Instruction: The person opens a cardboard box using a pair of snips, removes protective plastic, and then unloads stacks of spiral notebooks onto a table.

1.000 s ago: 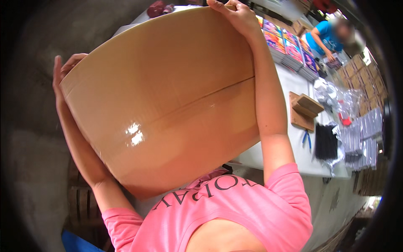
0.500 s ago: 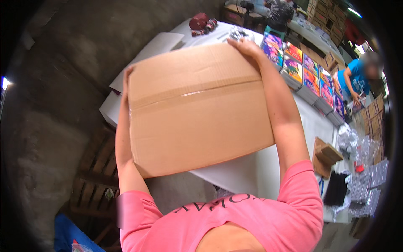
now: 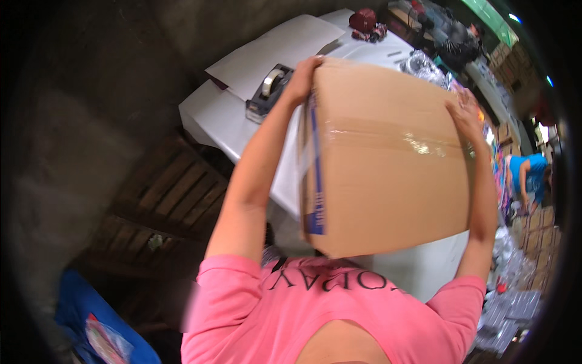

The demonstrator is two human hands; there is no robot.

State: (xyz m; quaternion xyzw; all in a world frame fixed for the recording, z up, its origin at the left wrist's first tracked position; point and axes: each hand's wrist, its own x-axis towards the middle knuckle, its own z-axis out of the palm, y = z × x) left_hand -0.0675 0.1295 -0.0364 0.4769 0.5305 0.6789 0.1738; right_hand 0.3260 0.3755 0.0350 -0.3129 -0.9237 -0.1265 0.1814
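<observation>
I hold a large brown cardboard box up in front of my chest, its seam sealed with clear tape and blue print on its left side. My left hand grips the box's far left corner. My right hand presses on its far right edge. Both arms reach up along the box's sides. Behind the box lies a white table, with a black tape dispenser just left of my left hand.
A wooden pallet lies on the floor at the left, a blue bag at the lower left. Colourful packs and small cartons line the right side, where a person in a blue shirt works. A dark red object sits at the table's far end.
The box has swung to the right and turned, so its left side now shows. My view has shifted left, bringing the tape dispenser and the pallet into sight.
</observation>
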